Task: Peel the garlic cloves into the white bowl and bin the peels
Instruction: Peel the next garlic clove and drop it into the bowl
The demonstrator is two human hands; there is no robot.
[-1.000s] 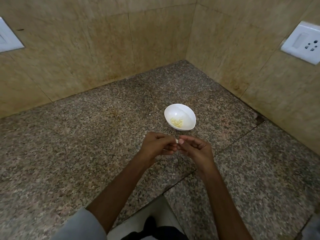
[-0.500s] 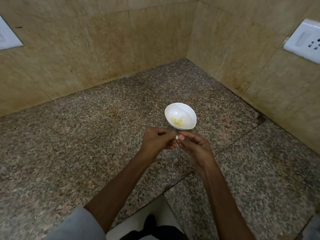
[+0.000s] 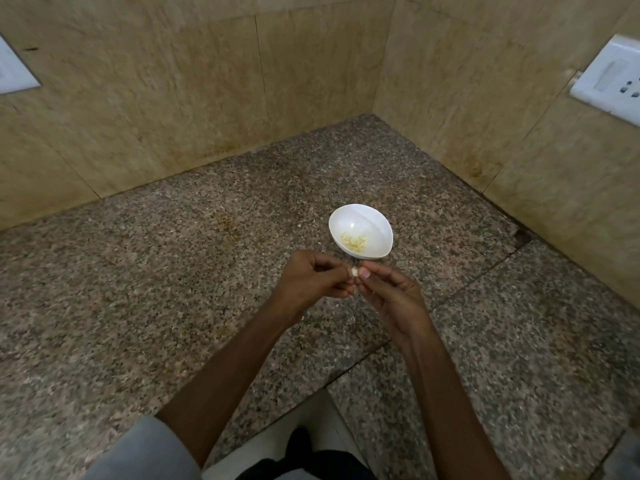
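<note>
A small white bowl (image 3: 372, 220) stands on the granite counter with several peeled, pale yellow garlic cloves (image 3: 354, 242) in its bottom. Just in front of the bowl, above the counter, my two hands meet fingertip to fingertip. A small whitish garlic clove (image 3: 354, 271) shows between them. My left hand (image 3: 311, 280) pinches it with curled fingers, and my right hand (image 3: 389, 294) pinches it from the other side with thumb and forefinger. Most of the clove is hidden by the fingers.
The speckled granite counter (image 3: 173, 289) runs into a corner of beige tiled walls (image 3: 311, 81). White switch plates sit on the left wall (image 3: 14, 69) and the right wall (image 3: 613, 83). The counter's front edge is cut in a notch below my arms.
Both hands have lifted slightly and moved closer to the bowl, still pinching the clove together. The bowl has not moved on the counter.
</note>
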